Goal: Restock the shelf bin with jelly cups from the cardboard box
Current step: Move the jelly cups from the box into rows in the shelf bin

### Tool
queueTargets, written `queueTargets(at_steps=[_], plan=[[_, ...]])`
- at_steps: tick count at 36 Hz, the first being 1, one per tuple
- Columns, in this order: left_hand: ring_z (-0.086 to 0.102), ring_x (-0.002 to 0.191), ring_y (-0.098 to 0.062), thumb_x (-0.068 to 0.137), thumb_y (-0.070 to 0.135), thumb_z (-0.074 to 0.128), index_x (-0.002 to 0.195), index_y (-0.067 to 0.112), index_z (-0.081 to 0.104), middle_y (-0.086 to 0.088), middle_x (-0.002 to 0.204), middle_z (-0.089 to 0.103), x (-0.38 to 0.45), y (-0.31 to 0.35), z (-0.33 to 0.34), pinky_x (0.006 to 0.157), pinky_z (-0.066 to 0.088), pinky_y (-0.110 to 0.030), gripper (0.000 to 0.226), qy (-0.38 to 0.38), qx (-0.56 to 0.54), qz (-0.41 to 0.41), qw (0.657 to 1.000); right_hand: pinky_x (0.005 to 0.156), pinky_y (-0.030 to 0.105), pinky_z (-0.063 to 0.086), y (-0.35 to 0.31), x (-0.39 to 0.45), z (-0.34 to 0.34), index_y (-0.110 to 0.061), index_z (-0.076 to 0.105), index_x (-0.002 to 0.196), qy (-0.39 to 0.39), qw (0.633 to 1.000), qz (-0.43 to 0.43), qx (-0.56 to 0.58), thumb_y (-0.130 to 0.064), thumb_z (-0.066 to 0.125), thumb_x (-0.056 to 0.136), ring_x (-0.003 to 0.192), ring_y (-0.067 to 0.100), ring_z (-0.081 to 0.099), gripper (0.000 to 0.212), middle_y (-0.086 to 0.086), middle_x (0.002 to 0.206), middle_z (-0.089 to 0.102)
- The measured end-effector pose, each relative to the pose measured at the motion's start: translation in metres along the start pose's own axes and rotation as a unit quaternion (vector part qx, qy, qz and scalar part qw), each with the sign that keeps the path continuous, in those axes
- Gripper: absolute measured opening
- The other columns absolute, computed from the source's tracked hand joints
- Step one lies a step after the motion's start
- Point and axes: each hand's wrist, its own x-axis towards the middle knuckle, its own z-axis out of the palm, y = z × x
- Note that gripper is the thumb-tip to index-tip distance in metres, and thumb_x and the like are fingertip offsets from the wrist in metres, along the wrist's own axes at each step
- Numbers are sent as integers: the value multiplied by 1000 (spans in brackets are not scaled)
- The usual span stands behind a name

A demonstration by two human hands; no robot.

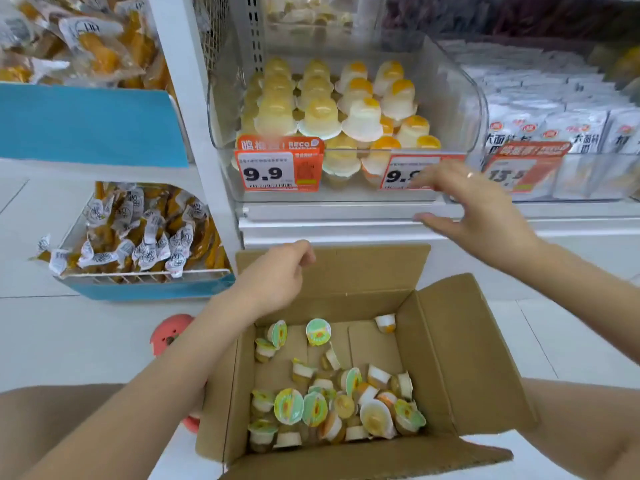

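Observation:
An open cardboard box (460,358) lies on the floor below me, with several loose jelly cups (332,407) scattered on its bottom. Straight ahead, a clear plastic shelf bin (460,95) holds rows of upturned jelly cups (362,116), pale yellow on the left, white with orange tops on the right. My left hand (277,271) hovers over the box's far flap with fingers loosely curled and nothing in it. My right hand (478,209) is spread open in front of the bin's lower right corner, holding nothing.
Price tags reading 9.9 (277,168) hang on the bin's front. A blue-edged rack (145,285) of wrapped yellow snacks stands on the left. White packets (540,133) fill the bin to the right. A pink round object (173,334) lies on the floor beside the box.

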Motion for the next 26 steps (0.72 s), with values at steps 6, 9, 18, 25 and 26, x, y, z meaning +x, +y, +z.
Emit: queueTargets(at_steps=[6, 9, 18, 25, 26], plan=[[55, 104, -21, 87, -2, 40, 109, 14, 55, -3, 112, 59, -22, -41, 70, 85, 44, -32, 31, -138, 68, -19, 988, 96, 15, 33, 13, -87, 93, -21, 53, 126, -275, 957, 75, 55, -19, 67, 87, 118, 8, 46, 41, -6, 125, 52], [56, 98, -24, 83, -6, 40, 110, 15, 52, -2, 107, 57, -34, -59, 109, 83, 47, -38, 36, -228, 99, -28, 968, 99, 18, 35, 26, -114, 137, -22, 49, 129, -366, 925, 97, 43, -20, 65, 88, 123, 11, 43, 44, -6, 131, 48], [56, 98, -24, 88, 5, 49, 112, 10, 53, -10, 113, 58, -39, -61, 224, 72, 41, -31, 25, -344, 59, -43, 936, 95, 37, 44, 62, -159, 235, -14, 42, 137, -530, 830, 170, 14, -8, 58, 89, 116, 26, 51, 51, 11, 130, 48], [32, 128, -31, 94, 12, 43, 135, 17, 44, -11, 134, 42, -45, -63, 282, 104, 29, -41, 42, -381, 233, 50, 893, 99, 39, 42, 79, -169, 281, -21, 33, 145, -557, 810, 184, 26, -8, 57, 89, 124, 28, 47, 62, 10, 143, 39], [30, 129, -31, 95, 14, 42, 135, 17, 43, -10, 136, 41, -45, -62, 284, 105, 27, -41, 41, -377, 251, 65, 889, 99, 38, 43, 80, -169, 285, -23, 34, 144, -560, 806, 190, 30, -6, 55, 89, 124, 29, 46, 61, 10, 145, 37]])
